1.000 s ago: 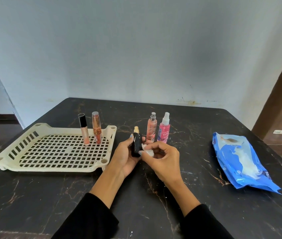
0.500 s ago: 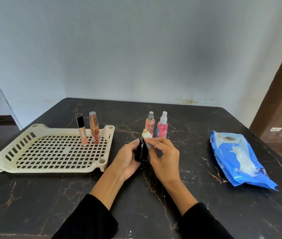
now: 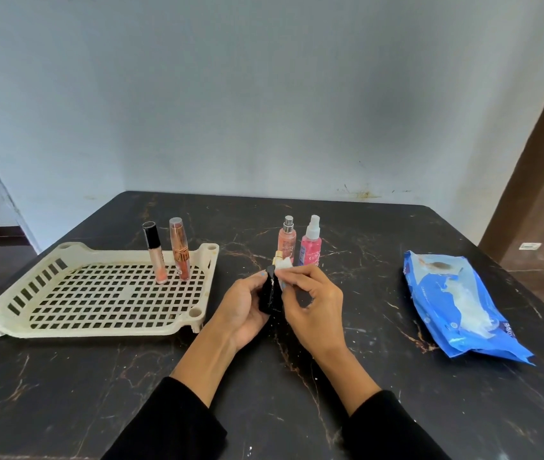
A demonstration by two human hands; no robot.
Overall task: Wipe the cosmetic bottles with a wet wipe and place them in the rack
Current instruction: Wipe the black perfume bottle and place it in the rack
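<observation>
A dark marbled table [image 3: 397, 410] carries a cream slotted rack [image 3: 64, 313] at the left, with two slim cosmetic tubes [image 3: 156, 257] standing upright at its far side. A blue wipe packet [image 3: 456, 303] lies at the right. Two pink spray bottles [image 3: 310, 247] stand behind the hands. The left hand [image 3: 244, 310] curls around a small black bottle [image 3: 270, 293] (gold cap up), while the right hand [image 3: 314, 303] pinches a white wet wipe [image 3: 285, 264] against the bottle's top.
</observation>
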